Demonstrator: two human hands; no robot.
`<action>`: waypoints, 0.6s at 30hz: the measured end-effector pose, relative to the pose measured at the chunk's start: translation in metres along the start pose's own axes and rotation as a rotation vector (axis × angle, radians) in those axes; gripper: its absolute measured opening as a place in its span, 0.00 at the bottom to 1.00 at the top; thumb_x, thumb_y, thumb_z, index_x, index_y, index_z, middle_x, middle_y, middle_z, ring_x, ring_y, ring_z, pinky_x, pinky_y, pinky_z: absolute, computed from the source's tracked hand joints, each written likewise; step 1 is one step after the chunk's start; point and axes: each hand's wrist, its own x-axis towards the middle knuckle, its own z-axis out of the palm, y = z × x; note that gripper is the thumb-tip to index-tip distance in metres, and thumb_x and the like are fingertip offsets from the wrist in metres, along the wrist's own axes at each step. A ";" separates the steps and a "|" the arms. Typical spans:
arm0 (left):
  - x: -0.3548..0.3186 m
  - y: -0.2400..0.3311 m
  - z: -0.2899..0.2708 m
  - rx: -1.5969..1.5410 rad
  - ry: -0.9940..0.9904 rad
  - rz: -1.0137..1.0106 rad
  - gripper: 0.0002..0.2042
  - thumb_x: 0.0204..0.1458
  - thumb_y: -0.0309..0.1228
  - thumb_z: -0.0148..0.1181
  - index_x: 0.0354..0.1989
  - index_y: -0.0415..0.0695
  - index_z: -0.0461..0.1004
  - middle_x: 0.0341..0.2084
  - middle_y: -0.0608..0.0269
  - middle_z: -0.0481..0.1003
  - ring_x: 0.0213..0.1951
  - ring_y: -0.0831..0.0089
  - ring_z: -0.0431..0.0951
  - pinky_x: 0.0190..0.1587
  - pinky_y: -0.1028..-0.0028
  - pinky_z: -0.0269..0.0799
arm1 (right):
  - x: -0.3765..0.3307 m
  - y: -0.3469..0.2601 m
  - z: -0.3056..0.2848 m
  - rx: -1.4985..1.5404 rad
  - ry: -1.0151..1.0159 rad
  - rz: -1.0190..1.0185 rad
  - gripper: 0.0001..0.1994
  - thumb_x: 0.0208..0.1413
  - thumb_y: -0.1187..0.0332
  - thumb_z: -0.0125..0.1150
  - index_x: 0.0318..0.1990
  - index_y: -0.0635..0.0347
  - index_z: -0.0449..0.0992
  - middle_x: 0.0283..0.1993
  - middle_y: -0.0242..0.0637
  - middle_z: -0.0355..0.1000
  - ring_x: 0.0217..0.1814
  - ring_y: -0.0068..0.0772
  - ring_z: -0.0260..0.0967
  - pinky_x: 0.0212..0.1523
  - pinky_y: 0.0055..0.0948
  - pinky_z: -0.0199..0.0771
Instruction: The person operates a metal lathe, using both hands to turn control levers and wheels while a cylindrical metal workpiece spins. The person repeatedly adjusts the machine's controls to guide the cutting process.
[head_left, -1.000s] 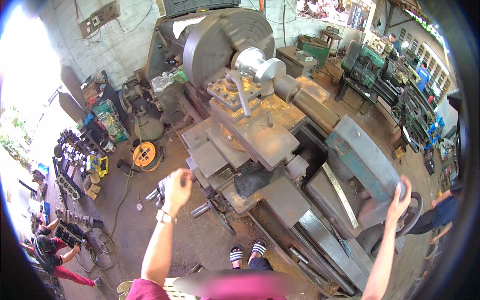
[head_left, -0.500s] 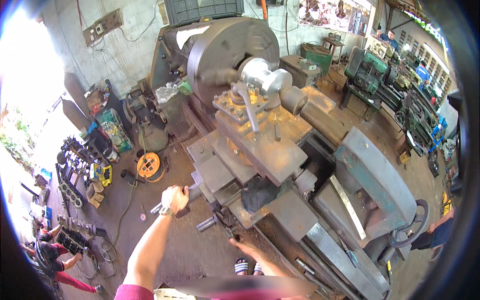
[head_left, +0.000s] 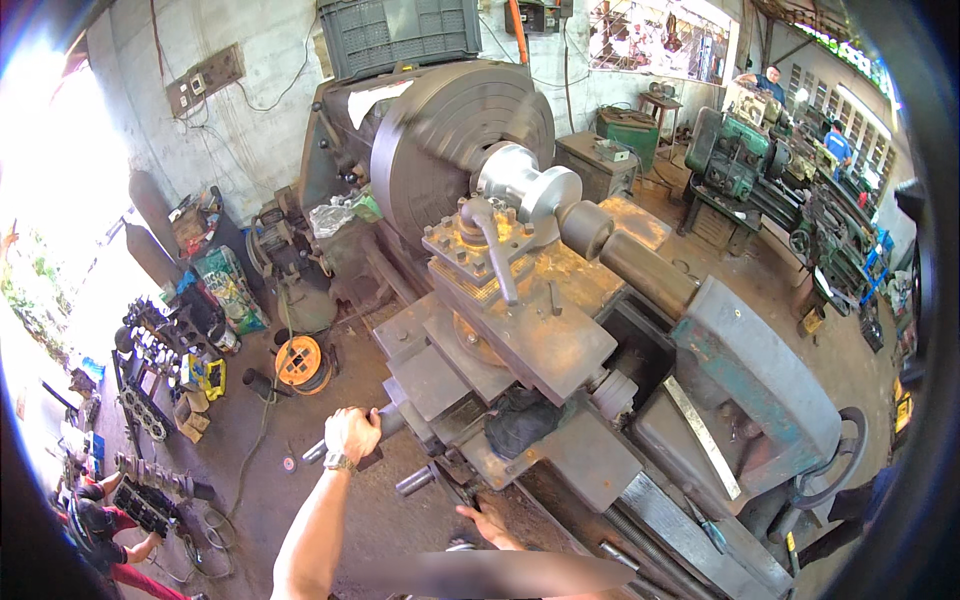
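Grimy concrete floor (head_left: 300, 470) and whitewashed walls frame a workshop where a large lathe (head_left: 560, 340) fills the middle of the view. Its round chuck (head_left: 450, 140) grips a bright metal workpiece (head_left: 525, 185), with the tool post (head_left: 490, 255) standing just before it and a dark rag (head_left: 520, 420) lying on the carriage below. At the near side, the left hand (head_left: 350, 435) is closed around a steel handle (head_left: 385, 425) that juts from the carriage front, wrist in a watch. The right hand (head_left: 490, 525) rests low against the lathe bed beside a second, shorter handle (head_left: 415, 482); its fingers are partly hidden, so whether it is open or closed cannot be told. An orange cable reel (head_left: 300, 362) sits on the floor to the left, near engine parts (head_left: 150, 400) laid out in rows. Green machines (head_left: 780, 190) line the far right wall, where other people stand at work.
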 end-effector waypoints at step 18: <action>-0.002 -0.002 0.002 -0.007 0.028 -0.009 0.24 0.54 0.46 0.48 0.22 0.35 0.78 0.25 0.41 0.77 0.33 0.48 0.79 0.40 0.58 0.74 | -0.014 -0.031 -0.001 -0.006 0.120 -0.128 0.37 0.49 0.37 0.57 0.52 0.64 0.73 0.48 0.50 0.75 0.54 0.47 0.71 0.54 0.37 0.66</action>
